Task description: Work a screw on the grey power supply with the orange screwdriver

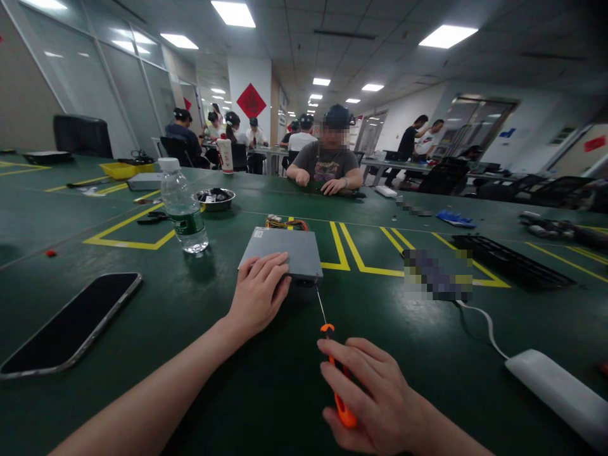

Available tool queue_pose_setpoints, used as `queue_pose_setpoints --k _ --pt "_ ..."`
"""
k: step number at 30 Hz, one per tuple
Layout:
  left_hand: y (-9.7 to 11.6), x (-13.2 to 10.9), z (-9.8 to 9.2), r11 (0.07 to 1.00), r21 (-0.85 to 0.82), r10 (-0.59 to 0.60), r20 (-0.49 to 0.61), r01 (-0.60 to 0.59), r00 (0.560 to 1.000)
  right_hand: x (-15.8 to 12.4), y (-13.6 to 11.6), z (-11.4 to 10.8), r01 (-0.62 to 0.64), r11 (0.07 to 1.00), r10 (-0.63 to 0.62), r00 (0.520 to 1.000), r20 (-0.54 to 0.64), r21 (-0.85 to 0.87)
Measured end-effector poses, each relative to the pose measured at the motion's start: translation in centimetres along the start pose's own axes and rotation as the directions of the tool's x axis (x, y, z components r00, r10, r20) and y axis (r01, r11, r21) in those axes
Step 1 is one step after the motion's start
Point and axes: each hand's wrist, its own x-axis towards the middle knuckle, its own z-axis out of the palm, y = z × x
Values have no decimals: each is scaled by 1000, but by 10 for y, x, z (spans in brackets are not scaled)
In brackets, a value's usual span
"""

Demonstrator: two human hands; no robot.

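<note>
A grey metal computer power supply unit [297, 244] lies on the green table in front of me, its bundle of coloured wires [297, 224] at the far side. My left hand [261, 288] rests on its near left part, fingers over the top and thumb along the front edge, holding it. In my right hand [368, 389] is a screwdriver [342, 408] with an orange and black handle, gripped between thumb and fingers. Its thin shaft points away from me, and the tip meets the unit's front face near the right corner. Whether it sits in a screw is too small to tell.
Left of the unit stand a water bottle [183, 209] and a metal bowl [216, 199] of small dark parts. A phone [71, 323] lies nearer left. At right are a black keyboard [513, 261], a pixelated object [434, 275] and a white power strip [560, 392]. A person [327, 161] sits opposite.
</note>
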Motion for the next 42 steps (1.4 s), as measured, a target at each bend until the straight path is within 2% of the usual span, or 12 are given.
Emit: queue_pose_setpoints --k 5,10,16,27,33,37,42 --pt "0 1 -2 998 58 15 6 -16 1000 3 -6 -1 -3 998 4 1000 7 -58" --pt "-2 0 -2 992 123 8 -6 -7 1000 5 -9 -2 -23 1000 23 1000 13 -21" --pt "0 -1 -1 996 75 -53 -8 53 999 5 -8 -8 -28 1000 28 999 39 -5" --pt "5 -6 -5 998 52 -20 -1 20 1000 11 -15 -9 -15 1000 15 999 33 -10" --pt "5 -5 -2 998 56 -15 -29 17 999 2 -12 -4 -36 999 37 998 -50 17" --pt "5 -4 -2 998 55 -7 -34 9 999 3 -11 -6 -20 998 18 1000 25 65" --pt "5 -4 -1 998 56 -20 -37 22 999 4 -14 -3 6 999 -11 994 113 39"
